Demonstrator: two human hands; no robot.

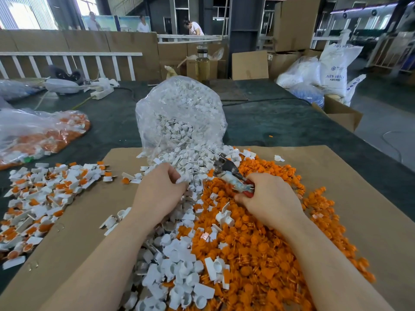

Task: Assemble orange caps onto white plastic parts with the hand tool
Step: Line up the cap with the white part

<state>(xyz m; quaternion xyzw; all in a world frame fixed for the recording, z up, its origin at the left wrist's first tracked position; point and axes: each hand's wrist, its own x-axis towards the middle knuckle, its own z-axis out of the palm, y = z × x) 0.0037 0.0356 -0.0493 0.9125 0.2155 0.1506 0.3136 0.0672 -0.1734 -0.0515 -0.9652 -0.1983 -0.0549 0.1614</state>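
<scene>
The right hand (269,198) has its grip clenched around the red-handled pliers (233,176), whose head points away over the orange caps (258,243). The left hand's (160,191) grip pinches white plastic parts (179,261) just left of the pliers.

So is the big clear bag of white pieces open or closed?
Open. The bag has white pieces spilling from its mouth onto the cardboard.
</scene>
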